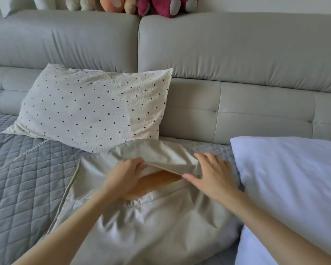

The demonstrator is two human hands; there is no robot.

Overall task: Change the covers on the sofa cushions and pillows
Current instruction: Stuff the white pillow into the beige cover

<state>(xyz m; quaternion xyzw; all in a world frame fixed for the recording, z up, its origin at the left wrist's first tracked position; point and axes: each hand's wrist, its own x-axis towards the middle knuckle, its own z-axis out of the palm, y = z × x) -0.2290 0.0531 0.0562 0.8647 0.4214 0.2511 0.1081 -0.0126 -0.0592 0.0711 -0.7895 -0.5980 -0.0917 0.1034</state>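
A beige pillow cover (157,222) lies flat on the sofa seat in front of me, its flap folded back at the far end. My left hand (125,175) reaches into the opening and grips the flap's edge, where an orange-lit inside shows. My right hand (211,174) rests on the flap's right corner, fingers spread, thumb at the edge. A bare white pillow (294,188) lies at the right, touching the cover. A cream pillow with dark dots (92,108) leans on the sofa back behind.
A grey quilted throw (21,178) covers the seat at the left. The grey sofa back (237,54) runs across the rear. Plush toys (161,5) sit along its top edge.
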